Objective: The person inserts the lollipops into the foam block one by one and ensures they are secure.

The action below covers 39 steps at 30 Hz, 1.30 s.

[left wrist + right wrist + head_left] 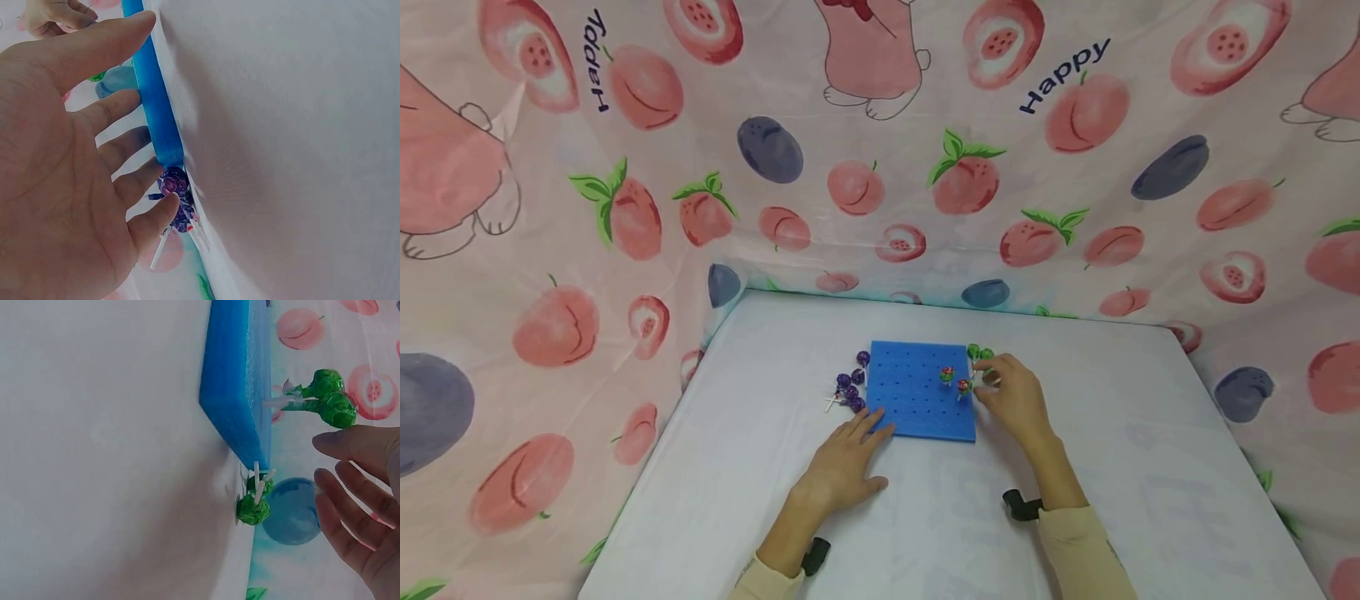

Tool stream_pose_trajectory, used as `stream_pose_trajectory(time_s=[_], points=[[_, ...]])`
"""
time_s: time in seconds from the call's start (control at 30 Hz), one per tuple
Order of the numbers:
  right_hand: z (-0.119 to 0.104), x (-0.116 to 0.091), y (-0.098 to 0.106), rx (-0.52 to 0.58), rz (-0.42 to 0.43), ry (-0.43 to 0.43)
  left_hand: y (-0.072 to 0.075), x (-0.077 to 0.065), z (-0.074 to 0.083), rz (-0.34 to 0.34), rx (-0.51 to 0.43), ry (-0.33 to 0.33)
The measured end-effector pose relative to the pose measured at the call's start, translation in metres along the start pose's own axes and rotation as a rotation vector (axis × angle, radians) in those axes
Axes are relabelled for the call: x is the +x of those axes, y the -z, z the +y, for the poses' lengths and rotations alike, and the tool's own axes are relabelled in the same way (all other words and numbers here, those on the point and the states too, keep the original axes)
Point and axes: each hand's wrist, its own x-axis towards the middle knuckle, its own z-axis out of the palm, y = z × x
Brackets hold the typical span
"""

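Note:
A blue pegboard-like foam block with rows of small holes lies on the table. Two lollipops with green and red wrappers stand upright in its right part; the right wrist view shows their green heads and pale sticks. My left hand is spread at the block's front left corner, fingertips on its edge. Beside the block's right edge is my right hand, fingers bent loosely and parted, close to the standing lollipops. No lollipop shows between its fingers in the right wrist view.
Several purple lollipops lie in a loose group along the block's left side. More green lollipops lie by its back right corner, partly behind my right hand. A white cloth covers the table; a fruit-print curtain hangs around it.

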Motion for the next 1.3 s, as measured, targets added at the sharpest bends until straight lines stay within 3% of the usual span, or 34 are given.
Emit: stream_pose_trajectory(time_s=[0.53, 0.77, 1.3], points=[[0.022, 0.006, -0.005, 0.018, 0.059, -0.093, 0.001, 0.0, -0.001, 0.004, -0.015, -0.004], [0.032, 0.009, -0.01, 0.016, 0.001, -0.177, 0.0, 0.0, -0.001, 0.01, -0.013, 0.001], [0.039, 0.013, -0.016, -0.026, -0.053, -0.206, 0.0, 0.0, -0.002, 0.014, -0.027, 0.005]])
